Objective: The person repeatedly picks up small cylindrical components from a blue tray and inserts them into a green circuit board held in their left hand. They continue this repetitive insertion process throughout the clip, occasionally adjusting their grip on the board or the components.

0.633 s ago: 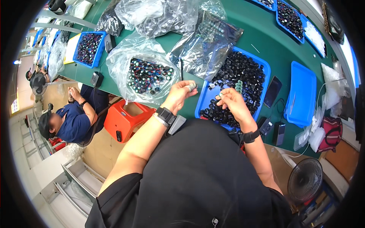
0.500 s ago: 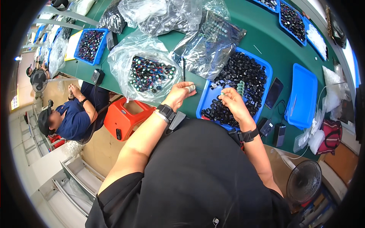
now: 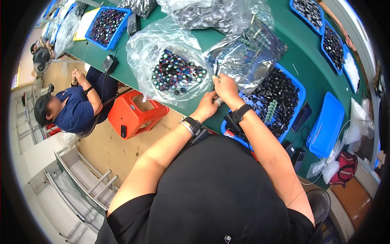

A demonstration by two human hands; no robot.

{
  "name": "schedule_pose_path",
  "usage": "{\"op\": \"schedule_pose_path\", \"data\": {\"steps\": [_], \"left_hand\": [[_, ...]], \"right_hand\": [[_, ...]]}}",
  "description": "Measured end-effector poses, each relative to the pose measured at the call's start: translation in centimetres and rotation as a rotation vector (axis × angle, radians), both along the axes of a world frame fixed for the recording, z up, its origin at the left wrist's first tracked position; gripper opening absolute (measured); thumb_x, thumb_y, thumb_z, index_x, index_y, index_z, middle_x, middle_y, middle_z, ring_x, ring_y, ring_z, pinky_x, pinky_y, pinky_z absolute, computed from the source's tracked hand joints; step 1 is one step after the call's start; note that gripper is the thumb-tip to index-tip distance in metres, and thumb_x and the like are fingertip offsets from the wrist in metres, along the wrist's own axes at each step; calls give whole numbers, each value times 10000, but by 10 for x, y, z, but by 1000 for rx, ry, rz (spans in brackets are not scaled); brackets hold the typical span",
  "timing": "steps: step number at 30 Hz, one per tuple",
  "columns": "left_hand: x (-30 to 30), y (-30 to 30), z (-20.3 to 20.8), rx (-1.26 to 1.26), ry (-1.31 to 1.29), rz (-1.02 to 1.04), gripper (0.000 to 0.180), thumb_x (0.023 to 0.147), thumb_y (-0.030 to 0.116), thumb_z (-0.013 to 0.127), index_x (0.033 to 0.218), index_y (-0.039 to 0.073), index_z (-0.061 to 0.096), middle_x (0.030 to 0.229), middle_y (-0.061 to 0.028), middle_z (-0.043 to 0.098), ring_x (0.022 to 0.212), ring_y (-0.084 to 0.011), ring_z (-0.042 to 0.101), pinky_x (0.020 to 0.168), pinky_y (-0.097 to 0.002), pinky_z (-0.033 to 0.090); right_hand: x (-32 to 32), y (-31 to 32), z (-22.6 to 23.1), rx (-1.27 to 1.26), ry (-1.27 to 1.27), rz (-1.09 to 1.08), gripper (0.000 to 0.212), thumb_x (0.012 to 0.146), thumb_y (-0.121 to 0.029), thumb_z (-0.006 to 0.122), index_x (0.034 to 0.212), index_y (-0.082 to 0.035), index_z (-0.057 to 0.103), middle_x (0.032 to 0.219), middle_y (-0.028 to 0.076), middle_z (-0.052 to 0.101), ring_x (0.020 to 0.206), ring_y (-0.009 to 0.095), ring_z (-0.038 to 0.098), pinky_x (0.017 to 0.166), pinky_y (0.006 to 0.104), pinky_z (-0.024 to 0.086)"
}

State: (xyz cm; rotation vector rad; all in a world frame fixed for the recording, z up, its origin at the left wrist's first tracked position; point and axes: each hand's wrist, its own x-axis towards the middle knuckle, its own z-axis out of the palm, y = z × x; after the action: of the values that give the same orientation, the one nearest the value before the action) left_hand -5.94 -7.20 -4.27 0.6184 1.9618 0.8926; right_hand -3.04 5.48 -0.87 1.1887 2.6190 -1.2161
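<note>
My left hand (image 3: 206, 107) is closed around a short stack of small silvery round pieces (image 3: 219, 101) near the table's front edge. Just beyond it, my right hand (image 3: 226, 88) has its fingers closed at a slim, dark, pen-like tool (image 3: 215, 67); the tool's near end is hidden. Left of both hands is an open clear plastic bag (image 3: 142, 53) of small round parts with red and blue wires (image 3: 176, 73). A blue tray (image 3: 301, 97) of black round caps (image 3: 284, 91) sits to the right, partly under my right forearm. Green strips (image 3: 271, 110) lie on the caps.
A silvery bag (image 3: 243, 53) overlaps the tray's far corner. A phone (image 3: 301, 116) and empty blue trays (image 3: 326, 126) lie farther right. More filled trays (image 3: 334, 46) stand at the far right. Left, a person (image 3: 77, 107) sits beyond a red stool (image 3: 132, 114).
My right hand has left the tray of caps and moved left to the slim tool beside my left hand. The view has shifted, so the table things appear farther right.
</note>
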Motion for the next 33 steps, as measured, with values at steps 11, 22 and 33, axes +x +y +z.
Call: {"op": "schedule_pose_path", "data": {"steps": [11,22,33], "left_hand": [[-3,-18,15,134,20,-89,464,769,2,643,1213,87,538,1008,-101,500,790,-199,574,733,-329,484],[4,-6,14,82,293,-74,339,773,94,664,1101,155,604,875,-74,495,767,-244,575,694,-380,470],[3,-4,18,65,291,-73,301,791,106,644,1085,164,612,855,-64,493,776,-228,571,698,-361,472]], "right_hand": [[-3,25,-49,-540,66,-248,252,752,-205,697,861,7,616,712,51,604,690,134,584,591,282,437],[88,4,74,164,-157,225,231,846,-281,598,954,-82,642,628,150,624,613,335,625,612,416,487],[90,-11,52,268,-136,313,216,862,-241,567,992,-81,633,682,130,645,633,319,632,608,426,490]]}}
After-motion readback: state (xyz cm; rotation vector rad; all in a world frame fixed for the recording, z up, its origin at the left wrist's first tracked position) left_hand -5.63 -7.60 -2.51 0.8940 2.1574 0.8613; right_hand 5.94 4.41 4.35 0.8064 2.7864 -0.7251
